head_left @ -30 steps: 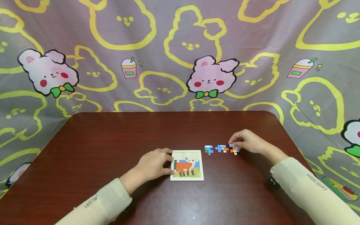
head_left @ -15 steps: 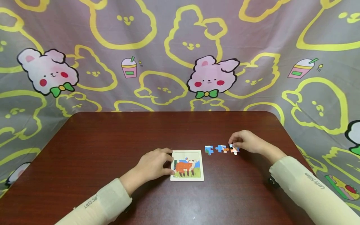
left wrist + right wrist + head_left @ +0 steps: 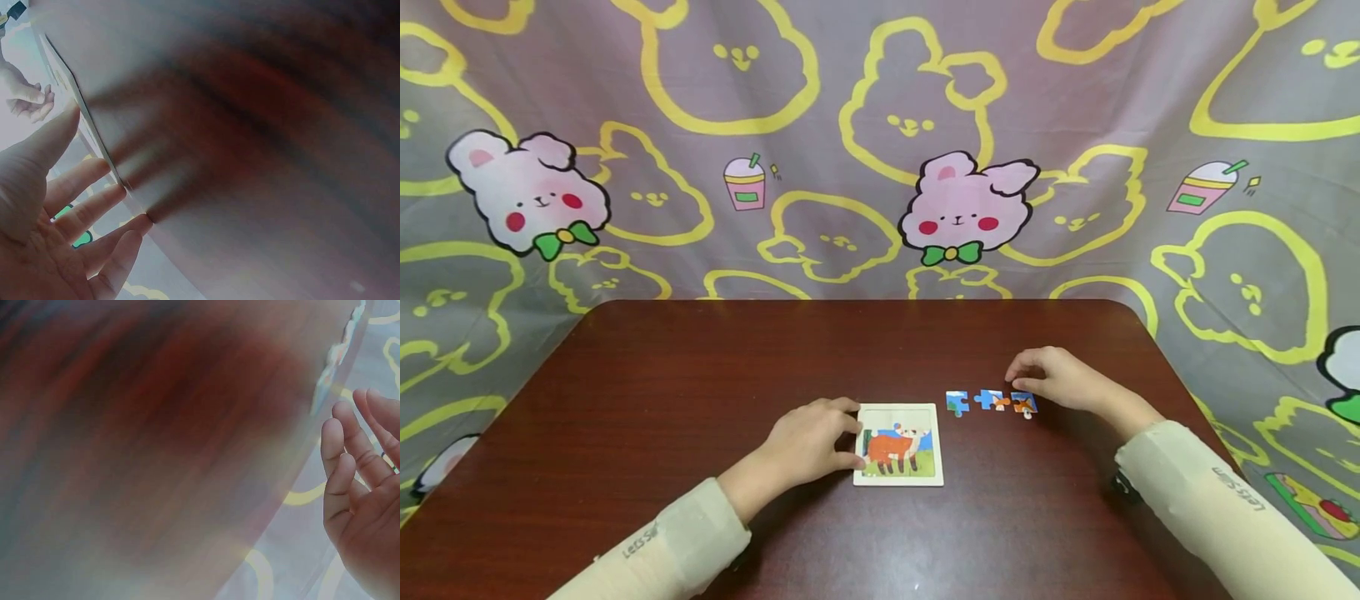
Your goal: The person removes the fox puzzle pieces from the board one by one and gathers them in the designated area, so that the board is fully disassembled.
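A square puzzle board [image 3: 898, 482] with a pale frame lies flat on the table, most of its red panda picture filled in. Its upper strip shows bare backing. My left hand [image 3: 808, 437] rests at the board's left side, and in the left wrist view the spread fingertips touch the edge. To the right of the board lie three loose jigsaw pieces in a row: a blue and green piece [image 3: 957, 402], a blue and orange piece [image 3: 992, 400] and another orange and blue piece [image 3: 1024, 405]. My right hand [image 3: 1060, 379] hovers close over that last piece, fingers loosely bent, nothing between them.
The dark red-brown table [image 3: 737, 350] has rounded back corners. A cartoon-printed cloth [image 3: 820, 150] hangs behind it and along both sides.
The fingers of my right hand have come off the rightmost piece and shifted slightly, so more of it shows. My left hand and the board stay in place.
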Demonstrator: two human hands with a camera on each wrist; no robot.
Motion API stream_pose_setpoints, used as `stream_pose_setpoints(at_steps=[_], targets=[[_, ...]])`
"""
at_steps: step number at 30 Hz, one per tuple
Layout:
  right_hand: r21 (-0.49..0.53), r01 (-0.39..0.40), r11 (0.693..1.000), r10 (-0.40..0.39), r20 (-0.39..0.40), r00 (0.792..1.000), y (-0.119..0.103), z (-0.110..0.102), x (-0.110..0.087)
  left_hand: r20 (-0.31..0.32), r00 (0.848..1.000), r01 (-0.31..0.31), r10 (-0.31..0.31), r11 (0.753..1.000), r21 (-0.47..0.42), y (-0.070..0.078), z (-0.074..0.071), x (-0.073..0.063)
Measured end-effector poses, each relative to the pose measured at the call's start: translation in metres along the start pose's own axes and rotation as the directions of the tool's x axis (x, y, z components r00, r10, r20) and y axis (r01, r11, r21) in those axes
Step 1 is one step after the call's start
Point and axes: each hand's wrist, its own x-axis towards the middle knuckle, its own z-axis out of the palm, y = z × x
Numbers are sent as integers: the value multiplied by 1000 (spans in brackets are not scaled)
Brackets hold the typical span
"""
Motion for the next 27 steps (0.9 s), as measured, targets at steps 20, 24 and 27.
stream_pose_setpoints(at_steps=[20,24,27], targets=[[110,113,988,-129,153,980,-76,40,52,-1,1000,-2,2,1000,-7,1,-1,1],[127,155,980,-178,192,965,-91,50,61,4,1000,-2,2,1000,-10,1,-1,1],[132,176,976,-201,211,957,-100,56,65,5,1000,-6,6,1000,-7,2,-2,1]])
